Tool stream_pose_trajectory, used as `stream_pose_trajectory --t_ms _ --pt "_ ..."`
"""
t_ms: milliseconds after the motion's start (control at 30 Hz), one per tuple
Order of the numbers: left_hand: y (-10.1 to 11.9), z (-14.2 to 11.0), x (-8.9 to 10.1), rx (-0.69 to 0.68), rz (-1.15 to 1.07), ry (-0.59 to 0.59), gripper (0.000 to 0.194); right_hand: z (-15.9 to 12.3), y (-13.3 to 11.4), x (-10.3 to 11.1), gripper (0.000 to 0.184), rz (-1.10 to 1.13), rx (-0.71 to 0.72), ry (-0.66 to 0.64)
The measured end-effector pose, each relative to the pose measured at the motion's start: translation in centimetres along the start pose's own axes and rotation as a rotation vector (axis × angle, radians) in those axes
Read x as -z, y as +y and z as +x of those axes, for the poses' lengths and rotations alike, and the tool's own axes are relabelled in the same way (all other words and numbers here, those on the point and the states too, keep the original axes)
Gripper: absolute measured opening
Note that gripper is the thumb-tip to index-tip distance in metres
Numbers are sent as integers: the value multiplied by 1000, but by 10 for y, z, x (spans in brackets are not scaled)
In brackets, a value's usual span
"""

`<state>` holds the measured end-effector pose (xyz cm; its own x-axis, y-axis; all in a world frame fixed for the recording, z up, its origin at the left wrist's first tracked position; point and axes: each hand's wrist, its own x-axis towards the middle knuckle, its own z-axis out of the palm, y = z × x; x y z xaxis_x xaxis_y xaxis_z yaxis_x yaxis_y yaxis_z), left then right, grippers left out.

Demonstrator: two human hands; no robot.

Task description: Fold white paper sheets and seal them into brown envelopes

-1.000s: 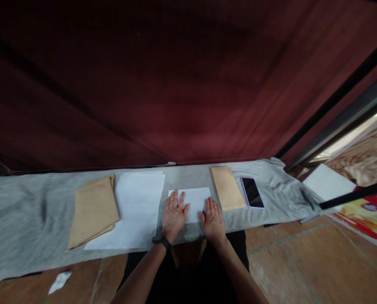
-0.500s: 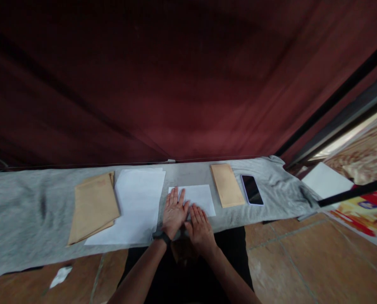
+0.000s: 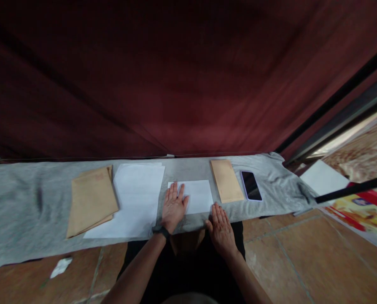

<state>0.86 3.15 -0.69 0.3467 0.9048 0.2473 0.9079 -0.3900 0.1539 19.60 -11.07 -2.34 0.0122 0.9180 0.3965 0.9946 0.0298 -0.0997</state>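
Note:
A folded sheet of white paper [image 3: 198, 196] lies flat on the grey cloth in front of me. My left hand [image 3: 175, 205] rests palm down on its left end, fingers stretched out, with a dark band at the wrist. At the paper's lower right corner is my right hand [image 3: 220, 228], flat and open, its fingertips at the corner and holding nothing. Just to the right lies a small brown envelope [image 3: 227, 181]. Left of my left hand is a stack of larger white sheets [image 3: 139, 198], partly covered by large brown envelopes [image 3: 92, 198].
A phone [image 3: 251, 186] with a pale purple edge lies right of the small envelope. The grey cloth [image 3: 14, 211] covers a narrow bench before a dark red curtain [image 3: 176, 93]. At right are a black bar [image 3: 353, 189] and a red and yellow box [image 3: 365, 215].
My right hand has slid right along the paper's near edge to its right corner. My left hand stays on the left end. The view has shifted slightly.

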Motion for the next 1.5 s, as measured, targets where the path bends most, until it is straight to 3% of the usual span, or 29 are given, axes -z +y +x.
stream_pose_trajectory --t_ms 133,333,633,933,1333,1500 --pt "0 1 1 2 1 -6 61 13 -14 4 64 44 -33 9" --pt "1 0 3 -1 3 -18 59 36 -43 -3 55 125 62 -69" --pt "-3 -1 4 -33 -65 -8 54 32 -40 -15 54 50 57 -44" --pt "24 -55 12 -287 -109 -69 57 29 -39 -19 54 23 78 -32" --pt "-5 -83 14 -80 -12 -30 71 30 -42 -17 54 77 29 -55" --pt "-9 -84 20 13 0 29 67 31 -42 -17 55 99 20 -48"
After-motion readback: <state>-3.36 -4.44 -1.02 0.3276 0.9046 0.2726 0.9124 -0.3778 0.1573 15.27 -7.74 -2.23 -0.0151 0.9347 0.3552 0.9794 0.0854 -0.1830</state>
